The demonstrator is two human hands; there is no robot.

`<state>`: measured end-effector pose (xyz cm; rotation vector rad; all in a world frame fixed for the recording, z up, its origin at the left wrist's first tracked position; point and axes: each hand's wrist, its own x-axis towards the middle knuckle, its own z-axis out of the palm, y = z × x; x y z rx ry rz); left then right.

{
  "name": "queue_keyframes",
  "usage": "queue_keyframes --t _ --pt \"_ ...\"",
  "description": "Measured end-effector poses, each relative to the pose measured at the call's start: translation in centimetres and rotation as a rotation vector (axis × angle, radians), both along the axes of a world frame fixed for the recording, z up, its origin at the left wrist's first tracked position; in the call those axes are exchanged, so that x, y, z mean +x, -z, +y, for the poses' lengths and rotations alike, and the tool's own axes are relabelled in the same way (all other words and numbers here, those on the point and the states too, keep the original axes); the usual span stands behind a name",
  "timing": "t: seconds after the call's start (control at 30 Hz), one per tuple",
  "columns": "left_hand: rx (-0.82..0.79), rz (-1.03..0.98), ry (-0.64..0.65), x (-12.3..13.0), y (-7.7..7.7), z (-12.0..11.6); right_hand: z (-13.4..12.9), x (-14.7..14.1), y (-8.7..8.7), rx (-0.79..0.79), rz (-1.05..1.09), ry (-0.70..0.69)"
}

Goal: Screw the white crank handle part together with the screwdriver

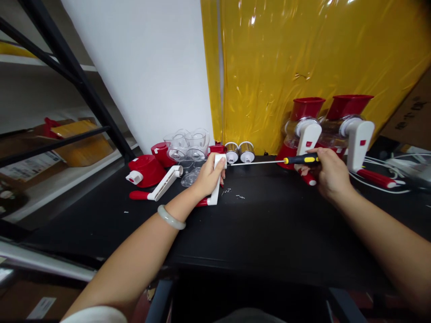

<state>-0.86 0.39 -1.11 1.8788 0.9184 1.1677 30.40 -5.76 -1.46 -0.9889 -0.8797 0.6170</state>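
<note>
My left hand [210, 172] is wrapped round a white crank handle [214, 196] with a red grip, held upright above the black table [269, 224]. In my right hand [332, 172] is the black and yellow handle of a screwdriver [301, 159]. Its long thin shaft points left, and the tip meets the upper end of the crank handle beside my left fingers. Several small screws [240, 197] lie on the table just right of my left hand. Another white crank handle [165, 183] with a red grip rests to the left.
Red bases [147, 171] and clear plastic parts [188, 144] stand at the back left, with two metal drums [247, 152] beside them. Two assembled red and white grinders [308, 130] stand at the right, near white cables [380, 181]. A black metal frame [81, 80] rises at the left.
</note>
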Motion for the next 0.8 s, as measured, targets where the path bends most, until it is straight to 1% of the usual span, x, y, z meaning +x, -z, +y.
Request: queue_keyframes --t 0.13,0.3,0.37,0.47,0.6,0.67,0.8 --pt "-0.007 -0.004 0.016 0.0 0.2 0.2 -0.2 -0.1 0.0 -0.017 -0.059 -0.006" --pt "-0.002 -0.007 0.026 -0.1 0.3 0.3 0.0 0.1 0.2 -0.031 -0.128 0.033" --pt "-0.011 -0.024 0.024 0.0 0.3 0.3 0.1 0.2 0.3 -0.017 -0.116 0.017" --pt "-0.01 -0.032 0.024 0.0 0.3 0.4 0.3 0.5 0.3 0.007 -0.035 -0.047" --pt "-0.003 -0.041 0.031 0.0 0.3 0.4 0.6 0.9 0.5 0.099 0.031 -0.07" --pt "-0.009 -0.053 0.027 0.0 0.3 0.4 0.7 1.1 0.6 0.093 0.028 -0.062" --pt "-0.014 -0.041 0.021 0.0 0.3 0.4 0.8 1.2 0.6 0.029 0.027 -0.058"
